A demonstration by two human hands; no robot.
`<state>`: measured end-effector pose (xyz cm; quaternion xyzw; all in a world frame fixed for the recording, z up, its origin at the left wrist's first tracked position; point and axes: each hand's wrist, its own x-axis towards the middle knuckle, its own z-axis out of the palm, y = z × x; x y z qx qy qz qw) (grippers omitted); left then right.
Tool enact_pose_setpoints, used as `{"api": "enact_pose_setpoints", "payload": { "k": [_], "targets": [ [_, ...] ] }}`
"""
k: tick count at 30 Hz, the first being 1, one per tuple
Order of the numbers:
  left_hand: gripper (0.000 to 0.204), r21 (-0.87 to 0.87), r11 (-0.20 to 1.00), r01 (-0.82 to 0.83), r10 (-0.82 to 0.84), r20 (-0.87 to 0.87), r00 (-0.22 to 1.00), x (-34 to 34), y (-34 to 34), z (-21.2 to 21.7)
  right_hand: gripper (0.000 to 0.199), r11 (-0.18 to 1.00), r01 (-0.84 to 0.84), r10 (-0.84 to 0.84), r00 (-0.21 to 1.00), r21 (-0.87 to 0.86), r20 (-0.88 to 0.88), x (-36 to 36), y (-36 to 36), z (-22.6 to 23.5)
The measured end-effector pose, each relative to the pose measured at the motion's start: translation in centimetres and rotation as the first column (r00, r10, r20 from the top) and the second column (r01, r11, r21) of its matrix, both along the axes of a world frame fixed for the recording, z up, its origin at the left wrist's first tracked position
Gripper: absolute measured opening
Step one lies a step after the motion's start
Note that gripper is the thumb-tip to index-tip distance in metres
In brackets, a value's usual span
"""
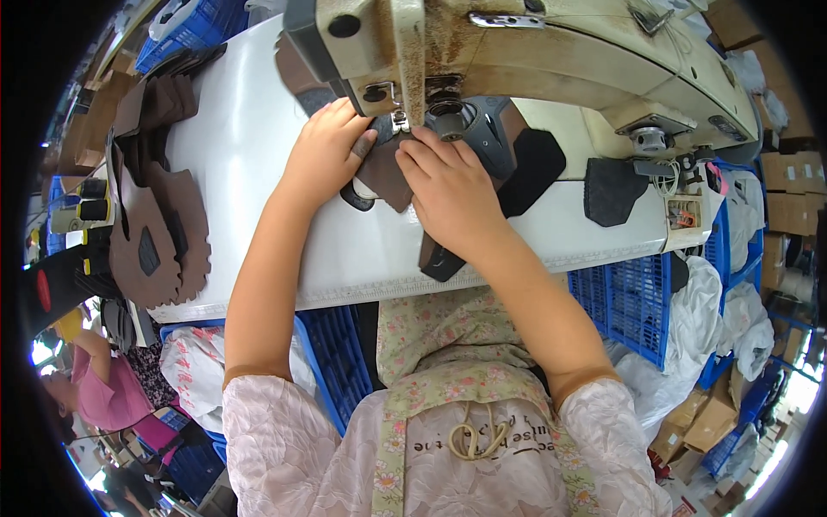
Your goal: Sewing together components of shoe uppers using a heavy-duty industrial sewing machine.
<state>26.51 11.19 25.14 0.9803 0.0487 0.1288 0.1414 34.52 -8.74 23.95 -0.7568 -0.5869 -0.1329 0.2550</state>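
Note:
A brown leather piece (pixel 385 177) with a jagged edge lies under the presser foot (pixel 400 120) of a sewing machine (pixel 517 60). My left hand (pixel 326 155) grips it just left of the foot, its thumb beside a dark grey patch. Close to the foot on the right, my right hand (pixel 452 185) has its fingers together and bent down on the same piece; the fingertips are partly hidden. A black shaped piece (pixel 536 171) sticks out right of my right hand, and a black-tipped strip (pixel 441 263) shows below it.
Stacked brown leather pieces (pixel 159 233) lie at the table's left end. Another black piece (pixel 614 191) rests at the right, near a small compartment (pixel 684 213). Thread spools (pixel 90 209) stand far left. Blue crates (pixel 624 302) and plastic bags flank me below the table (pixel 245 172). A person in pink (pixel 108 379) sits at left.

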Motion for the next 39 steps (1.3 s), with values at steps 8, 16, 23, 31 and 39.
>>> {"api": "enact_pose_setpoints", "payload": {
  "k": [8, 16, 23, 31, 39],
  "targets": [
    [0.042, 0.314, 0.933, -0.175, 0.163, 0.064, 0.985, -1.8, -4.4, -0.3, 0.043, 0.979, -0.087, 0.112, 0.985, -0.182, 0.133, 4.2, -2.6, 1.4],
    [0.072, 0.198, 0.971, 0.132, -0.101, -0.157, 0.982, -2.5, -2.6, 3.8, 0.036, 0.979, -0.086, 0.143, 0.936, -0.184, 0.322, 3.1, -2.6, 1.5],
    [0.079, 0.336, 0.883, 0.328, -0.278, -0.189, 0.942, -2.1, 0.1, 3.2, 0.035, 0.984, 0.007, 0.048, 0.954, -0.180, 0.298, 2.4, -1.7, 1.1],
    [0.064, 0.590, 0.746, 0.308, -0.135, -0.319, 0.938, -1.3, -0.3, 4.2, 0.032, 0.992, -0.066, 0.081, 0.987, -0.110, 0.140, 3.4, -1.4, 0.2],
    [0.054, 0.708, 0.674, 0.210, 0.165, -0.422, 0.892, -2.7, -4.6, 4.5, 0.030, 0.965, -0.248, 0.244, 0.968, -0.085, -0.050, 5.0, -1.3, -0.1]
  ]
}}
